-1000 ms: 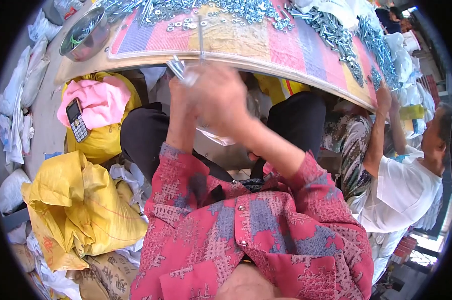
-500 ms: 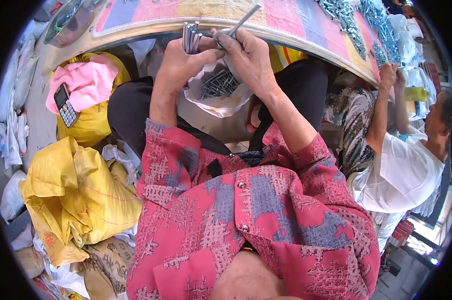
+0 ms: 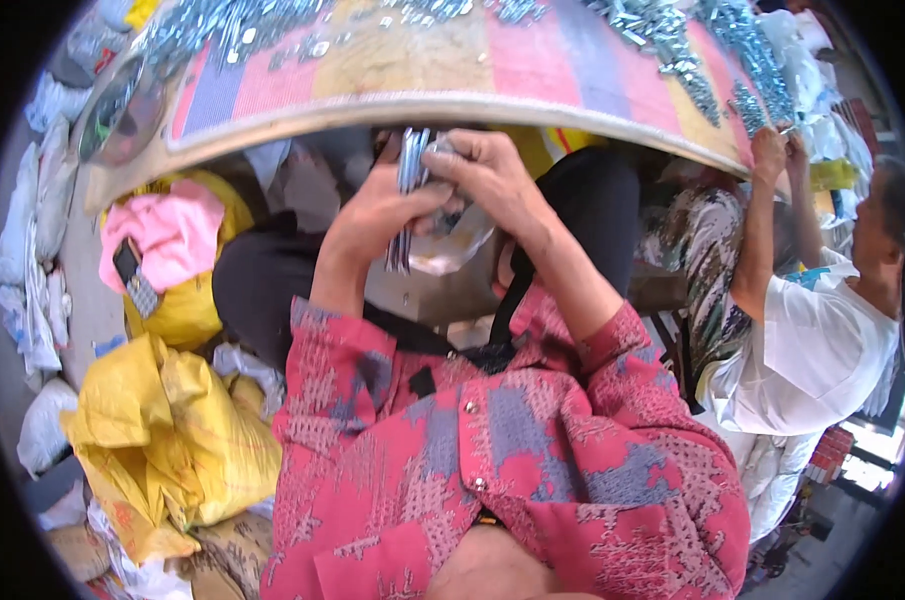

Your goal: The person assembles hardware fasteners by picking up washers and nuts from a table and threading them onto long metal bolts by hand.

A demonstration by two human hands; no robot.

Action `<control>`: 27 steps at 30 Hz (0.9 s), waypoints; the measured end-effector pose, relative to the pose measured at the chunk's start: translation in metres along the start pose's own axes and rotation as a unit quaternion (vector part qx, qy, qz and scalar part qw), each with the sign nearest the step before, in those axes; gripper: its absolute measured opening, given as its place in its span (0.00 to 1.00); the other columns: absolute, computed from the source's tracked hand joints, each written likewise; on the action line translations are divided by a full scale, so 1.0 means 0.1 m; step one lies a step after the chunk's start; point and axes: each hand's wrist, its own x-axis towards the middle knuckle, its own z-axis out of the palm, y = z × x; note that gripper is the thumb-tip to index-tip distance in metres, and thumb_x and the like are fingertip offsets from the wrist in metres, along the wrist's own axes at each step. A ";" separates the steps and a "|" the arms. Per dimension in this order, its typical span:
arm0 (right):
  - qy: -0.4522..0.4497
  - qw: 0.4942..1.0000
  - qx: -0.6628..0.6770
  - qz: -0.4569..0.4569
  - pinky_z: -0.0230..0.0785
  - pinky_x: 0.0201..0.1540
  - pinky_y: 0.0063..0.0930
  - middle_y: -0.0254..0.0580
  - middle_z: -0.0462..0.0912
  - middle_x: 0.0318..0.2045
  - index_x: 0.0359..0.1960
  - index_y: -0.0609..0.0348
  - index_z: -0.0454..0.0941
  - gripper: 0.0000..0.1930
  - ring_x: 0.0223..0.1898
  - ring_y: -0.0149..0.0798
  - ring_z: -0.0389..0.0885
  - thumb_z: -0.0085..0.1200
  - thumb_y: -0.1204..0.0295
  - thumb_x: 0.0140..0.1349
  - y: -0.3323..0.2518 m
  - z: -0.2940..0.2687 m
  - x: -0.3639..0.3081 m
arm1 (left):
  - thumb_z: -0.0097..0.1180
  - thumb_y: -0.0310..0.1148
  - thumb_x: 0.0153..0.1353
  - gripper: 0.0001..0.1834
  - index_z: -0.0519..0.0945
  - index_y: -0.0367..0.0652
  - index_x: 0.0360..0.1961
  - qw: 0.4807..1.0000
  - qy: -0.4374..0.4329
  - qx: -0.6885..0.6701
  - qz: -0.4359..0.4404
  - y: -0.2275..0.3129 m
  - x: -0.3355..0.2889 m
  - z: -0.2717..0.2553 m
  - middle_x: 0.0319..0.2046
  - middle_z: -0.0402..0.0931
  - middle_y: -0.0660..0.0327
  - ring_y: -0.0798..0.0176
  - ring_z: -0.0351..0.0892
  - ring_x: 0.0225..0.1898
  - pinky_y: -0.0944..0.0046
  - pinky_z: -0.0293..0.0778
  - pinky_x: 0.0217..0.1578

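Observation:
My left hand (image 3: pixel 375 214) is closed around a bundle of thin metal rods (image 3: pixel 412 165). The rods stick out above the thumb, and their lower ends (image 3: pixel 399 252) show below the hand. My right hand (image 3: pixel 494 178) meets the bundle from the right, its fingers curled against the rods' upper part. What lies between those fingertips is hidden and blurred. Under both hands a whitish plastic bag (image 3: pixel 450 262) hangs or rests between my legs; the hands cover most of its mouth.
A striped cloth-covered table (image 3: pixel 402 70) spans the top, with heaps of metal fasteners (image 3: pixel 662 45). A clear bowl (image 3: pixel 127 125) stands at its left end. At left, a phone (image 3: pixel 135 278) lies on pink cloth (image 3: pixel 172 225) above yellow sacks (image 3: pixel 177 430). A co-worker (image 3: pixel 817 330) sits at right.
The view has tilted up, showing more of the table. The single rod in my right hand no longer stands out separately; that hand has closed in on the bundle. The bag's contents are now mostly covered.

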 end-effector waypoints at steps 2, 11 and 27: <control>0.030 0.999 -0.005 0.028 0.61 0.24 0.17 0.27 0.73 0.19 0.27 0.62 0.76 0.11 0.22 0.20 0.69 0.54 0.68 0.64 -0.08 -0.09 -0.01 | 0.56 0.36 0.63 0.13 0.78 0.35 0.41 0.987 -0.018 -0.159 -0.018 -0.10 0.05 0.05 0.29 0.80 0.59 0.70 0.76 0.24 0.71 0.72 0.25; 0.128 0.968 -0.190 -0.103 0.57 0.24 0.22 0.25 0.70 0.18 0.22 0.66 0.76 0.17 0.23 0.20 0.63 0.56 0.63 0.62 -0.43 -0.62 0.45 | 0.53 0.41 0.66 0.15 0.76 0.37 0.38 0.969 -0.038 -0.246 -0.006 -0.15 0.14 0.11 0.20 0.71 0.64 0.76 0.64 0.15 0.76 0.59 0.16; 0.165 0.958 -0.234 -0.030 0.75 0.29 0.23 0.49 0.84 0.29 0.37 0.70 0.80 0.13 0.30 0.35 0.85 0.52 0.69 0.64 -0.58 -2.02 2.10 | 0.55 0.33 0.65 0.11 0.78 0.34 0.36 0.977 0.102 -0.185 -0.025 -0.01 0.06 -0.02 0.20 0.74 0.64 0.79 0.60 0.12 0.79 0.54 0.12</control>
